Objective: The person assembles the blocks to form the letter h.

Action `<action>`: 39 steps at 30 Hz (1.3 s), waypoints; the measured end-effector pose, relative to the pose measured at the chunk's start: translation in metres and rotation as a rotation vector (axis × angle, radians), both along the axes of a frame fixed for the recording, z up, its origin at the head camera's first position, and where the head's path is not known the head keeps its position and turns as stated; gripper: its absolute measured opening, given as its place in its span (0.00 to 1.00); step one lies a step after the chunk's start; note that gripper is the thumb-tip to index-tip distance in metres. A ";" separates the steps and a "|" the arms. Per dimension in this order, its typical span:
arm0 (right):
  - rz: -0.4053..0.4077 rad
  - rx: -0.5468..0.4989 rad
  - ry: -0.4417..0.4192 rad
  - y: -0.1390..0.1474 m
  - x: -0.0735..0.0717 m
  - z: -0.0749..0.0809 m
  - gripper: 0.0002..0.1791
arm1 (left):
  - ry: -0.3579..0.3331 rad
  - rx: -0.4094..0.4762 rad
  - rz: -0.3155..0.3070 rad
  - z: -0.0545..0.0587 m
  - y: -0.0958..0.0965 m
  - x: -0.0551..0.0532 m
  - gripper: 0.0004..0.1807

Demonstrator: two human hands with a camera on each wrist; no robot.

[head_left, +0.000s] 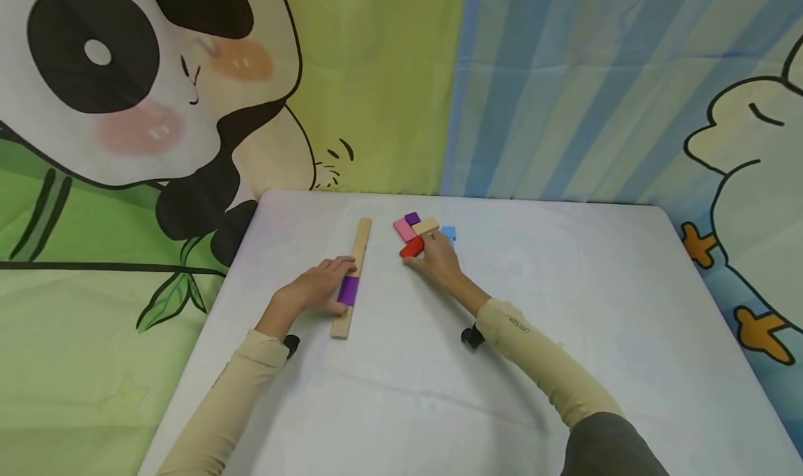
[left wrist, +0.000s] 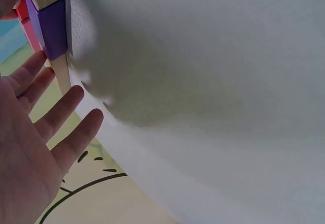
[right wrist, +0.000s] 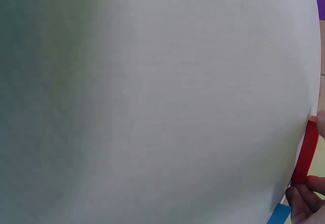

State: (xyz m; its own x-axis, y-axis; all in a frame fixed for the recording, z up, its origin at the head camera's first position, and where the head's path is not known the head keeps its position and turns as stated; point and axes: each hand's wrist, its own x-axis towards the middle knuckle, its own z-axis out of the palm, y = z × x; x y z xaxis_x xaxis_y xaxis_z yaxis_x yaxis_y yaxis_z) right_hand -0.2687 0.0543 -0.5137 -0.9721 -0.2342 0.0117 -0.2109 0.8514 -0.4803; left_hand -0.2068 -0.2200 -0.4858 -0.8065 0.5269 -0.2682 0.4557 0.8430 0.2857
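Note:
A row of blocks lies on the white table: plain wooden ones (head_left: 362, 233) with a purple block (head_left: 348, 290) among them. My left hand (head_left: 318, 286) is at the row's left side, thumb and fingertips beside the purple block; its fingers (left wrist: 68, 150) look extended in the left wrist view. My right hand (head_left: 439, 258) pinches a red block (head_left: 411, 247) by its ends, thumb at one and fingers at the other, as the right wrist view shows. Around it lie a pink block (head_left: 404, 229), a small purple block (head_left: 412, 218), a wooden block (head_left: 426, 226) and a blue block (head_left: 448, 232).
The white table (head_left: 401, 406) ends at a back edge against a printed cloth (head_left: 376, 79) with cartoon animals. A dark wrist camera (head_left: 472, 336) sits under the right wrist, another (head_left: 291, 346) by the left wrist.

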 end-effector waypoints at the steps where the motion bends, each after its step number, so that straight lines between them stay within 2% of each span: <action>1: 0.009 -0.001 -0.009 0.001 0.001 0.001 0.35 | -0.002 -0.003 0.003 0.000 0.000 0.000 0.46; 4: 0.069 -0.029 -0.042 0.007 0.006 0.007 0.35 | -0.003 0.011 0.007 0.000 0.001 0.000 0.46; 7: 0.185 -0.087 -0.072 0.016 0.018 0.016 0.36 | -0.010 0.007 0.014 0.000 0.001 0.001 0.47; 12: 0.399 -0.151 -0.097 0.032 0.050 0.023 0.34 | -0.027 -0.002 0.017 0.001 0.000 0.001 0.47; 16: 0.483 -0.154 -0.117 0.036 0.073 0.017 0.33 | -0.006 0.016 0.000 0.001 -0.001 -0.002 0.46; 19: 0.514 -0.140 -0.129 0.034 0.085 0.010 0.33 | 0.002 0.032 0.000 0.001 -0.002 -0.004 0.46; 26: 0.540 -0.083 -0.124 0.033 0.104 0.005 0.34 | -0.042 0.024 0.018 -0.001 -0.003 0.000 0.47; 33: 0.490 -0.067 -0.100 0.037 0.108 0.006 0.33 | -0.016 0.022 0.009 0.002 -0.002 0.000 0.46; 39: 0.496 -0.064 -0.111 0.040 0.110 0.001 0.34 | -0.016 0.015 0.001 -0.001 -0.002 -0.002 0.46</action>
